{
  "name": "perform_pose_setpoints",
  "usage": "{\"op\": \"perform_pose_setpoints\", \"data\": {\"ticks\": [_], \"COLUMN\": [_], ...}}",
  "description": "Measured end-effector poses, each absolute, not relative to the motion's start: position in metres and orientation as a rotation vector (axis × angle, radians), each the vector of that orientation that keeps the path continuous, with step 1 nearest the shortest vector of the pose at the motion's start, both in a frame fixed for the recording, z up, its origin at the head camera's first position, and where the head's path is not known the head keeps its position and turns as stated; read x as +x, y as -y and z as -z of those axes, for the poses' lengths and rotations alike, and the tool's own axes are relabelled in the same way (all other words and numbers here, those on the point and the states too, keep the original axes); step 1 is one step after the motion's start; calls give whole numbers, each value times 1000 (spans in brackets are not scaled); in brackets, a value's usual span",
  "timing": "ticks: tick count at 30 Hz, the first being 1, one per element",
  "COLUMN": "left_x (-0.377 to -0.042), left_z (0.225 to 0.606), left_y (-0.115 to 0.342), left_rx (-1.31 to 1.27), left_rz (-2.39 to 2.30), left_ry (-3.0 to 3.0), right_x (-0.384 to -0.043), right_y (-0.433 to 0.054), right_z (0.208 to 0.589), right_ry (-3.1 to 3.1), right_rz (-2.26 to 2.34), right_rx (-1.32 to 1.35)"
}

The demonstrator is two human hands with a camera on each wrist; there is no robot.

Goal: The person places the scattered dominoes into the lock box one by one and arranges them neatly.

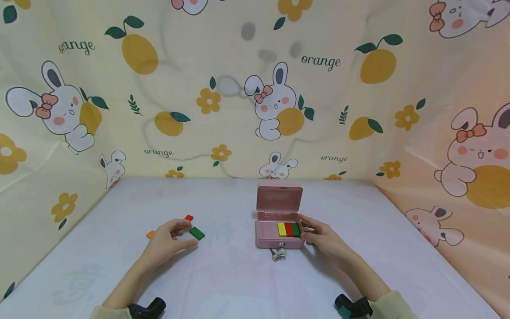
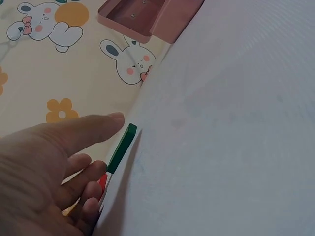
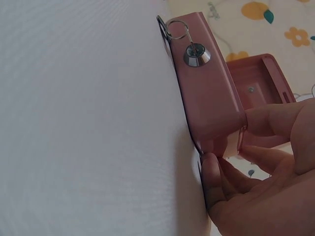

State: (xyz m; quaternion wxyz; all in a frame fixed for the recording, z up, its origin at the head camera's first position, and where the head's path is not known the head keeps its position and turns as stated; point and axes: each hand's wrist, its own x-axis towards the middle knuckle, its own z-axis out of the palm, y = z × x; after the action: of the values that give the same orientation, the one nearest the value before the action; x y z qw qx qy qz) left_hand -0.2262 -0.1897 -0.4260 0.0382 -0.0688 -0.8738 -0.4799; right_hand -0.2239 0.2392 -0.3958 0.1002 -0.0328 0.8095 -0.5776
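Note:
My left hand (image 1: 169,239) is low over the table, thumb and fingers apart around a green tile (image 1: 197,233). In the left wrist view the green tile (image 2: 122,148) lies just off the thumb tip, outside any grip. A red tile (image 1: 189,217) and an orange tile (image 1: 150,234) lie by the same hand, partly covered by it. My right hand (image 1: 324,237) grips the right side wall of a pink metal lockbox (image 1: 267,243), whose lid is raised. Inside the box, a yellow tile (image 1: 281,229), a red one (image 1: 288,229) and a green one (image 1: 295,230) sit side by side.
Keys (image 1: 276,255) hang on a ring from the lock on the box's front. The open lid (image 1: 280,198) leans back behind the box. White cloth (image 1: 223,283) covers the table, and a patterned curtain (image 1: 239,155) stands along its back and sides.

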Motion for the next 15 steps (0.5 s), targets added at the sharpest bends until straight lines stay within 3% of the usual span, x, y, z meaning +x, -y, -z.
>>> {"op": "perform_pose_setpoints", "data": {"ticks": [15], "left_x": [-230], "left_z": [426], "left_y": [183], "left_rx": [-181], "left_rz": [1433], "left_ry": [2721], "right_x": [-226], "right_y": [-239], "right_z": [396], "right_ry": [-2412], "right_rz": [1681], "right_rx": [-89]}}
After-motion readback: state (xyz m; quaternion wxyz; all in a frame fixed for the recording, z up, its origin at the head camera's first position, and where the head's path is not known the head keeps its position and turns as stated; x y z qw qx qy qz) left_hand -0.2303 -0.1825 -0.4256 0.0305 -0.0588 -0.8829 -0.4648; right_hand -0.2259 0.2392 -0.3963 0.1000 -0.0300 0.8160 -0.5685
